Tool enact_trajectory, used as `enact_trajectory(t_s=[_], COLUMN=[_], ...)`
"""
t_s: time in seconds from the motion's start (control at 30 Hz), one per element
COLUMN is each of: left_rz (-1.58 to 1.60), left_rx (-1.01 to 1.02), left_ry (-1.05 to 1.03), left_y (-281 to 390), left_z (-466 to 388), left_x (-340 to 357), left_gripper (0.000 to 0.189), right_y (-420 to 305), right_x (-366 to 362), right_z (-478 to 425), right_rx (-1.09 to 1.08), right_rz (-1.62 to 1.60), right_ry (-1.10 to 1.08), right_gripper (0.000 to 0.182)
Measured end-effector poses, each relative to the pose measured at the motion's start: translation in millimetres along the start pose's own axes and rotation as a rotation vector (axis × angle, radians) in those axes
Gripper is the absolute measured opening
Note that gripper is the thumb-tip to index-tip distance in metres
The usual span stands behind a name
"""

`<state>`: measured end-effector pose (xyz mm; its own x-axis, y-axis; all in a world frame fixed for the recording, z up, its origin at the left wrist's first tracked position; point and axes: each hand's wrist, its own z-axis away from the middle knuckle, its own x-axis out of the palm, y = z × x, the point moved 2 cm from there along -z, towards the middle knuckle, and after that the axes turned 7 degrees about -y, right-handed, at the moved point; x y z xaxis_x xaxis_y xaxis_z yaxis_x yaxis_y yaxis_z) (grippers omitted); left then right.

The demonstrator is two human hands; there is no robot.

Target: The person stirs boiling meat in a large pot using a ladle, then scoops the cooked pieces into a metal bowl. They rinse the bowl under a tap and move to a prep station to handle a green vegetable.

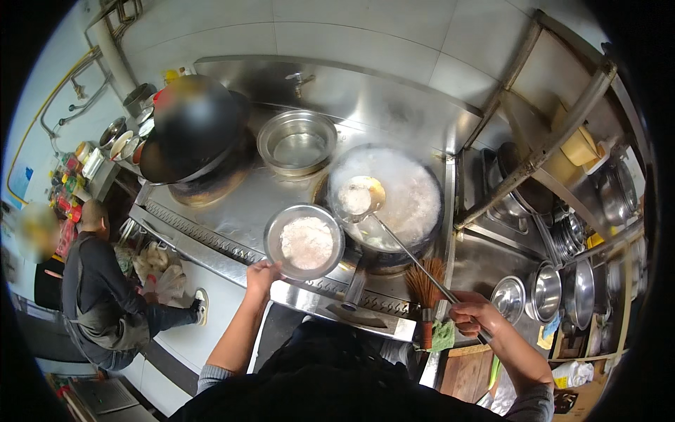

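Note:
My left hand [263,277] grips the near rim of a steel bowl [271,232], tilted slightly beside the wok. Pale, foamy-looking food [307,242] lies in that bowl. With my right hand [474,314] I grasp the long handle of a metal ladle [375,198]. Its head is over the wok, with whitish food in it and some yellow along one edge. Under it, the wok [439,224] holds cloudy, frothing liquid [408,198] that gives off steam. The wok's handle [356,285] points towards me.
A steel basin [263,153] of clear liquid stands behind the bowl. Dark woks [184,153] sit on the left burner. A bamboo brush [424,285] and green cloth [442,335] lie by the right front edge. Steel bowls [546,290] stand right. A person [105,290] bends at left.

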<state>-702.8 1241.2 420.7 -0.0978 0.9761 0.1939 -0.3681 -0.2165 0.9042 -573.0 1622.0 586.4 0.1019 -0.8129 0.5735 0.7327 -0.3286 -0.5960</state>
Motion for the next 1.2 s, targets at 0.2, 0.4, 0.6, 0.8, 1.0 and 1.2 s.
enact_trajectory(t_s=[0.2,0.4,0.6,0.8,1.0,1.2], left_rz=[0.035,0.074,0.078,0.07,0.099,0.105], left_rx=[-0.036,-0.045,-0.015,-0.021,-0.034,-0.02], left_ry=[-0.002,-0.028,-0.034,-0.005,0.039,0.031], left_y=[20.4,21.5,21.4,8.6,4.1,4.6], left_z=[-9.2,-16.6,-9.5,-5.7,1.2,6.1], left_x=[20.2,21.6,18.7,-2.5,-12.4,-15.1], left_gripper=[0.017,0.02,0.022,0.025,0.023,0.023], right_y=[0.9,18.5,16.0,8.1,-4.1,-9.2], right_x=[20.6,28.4,9.1,-27.6,-41.1,-45.2], right_z=[7.3,6.6,36.8,79.7,89.3,78.2], right_rx=[0.001,-0.027,-0.054,0.047,0.177,0.182], right_rz=[0.028,0.551,0.651,0.897,1.005,0.941], right_ry=[0.008,0.155,0.247,0.493,0.477,0.404], right_gripper=[0.036,0.041,0.045,0.046,0.046,0.044])
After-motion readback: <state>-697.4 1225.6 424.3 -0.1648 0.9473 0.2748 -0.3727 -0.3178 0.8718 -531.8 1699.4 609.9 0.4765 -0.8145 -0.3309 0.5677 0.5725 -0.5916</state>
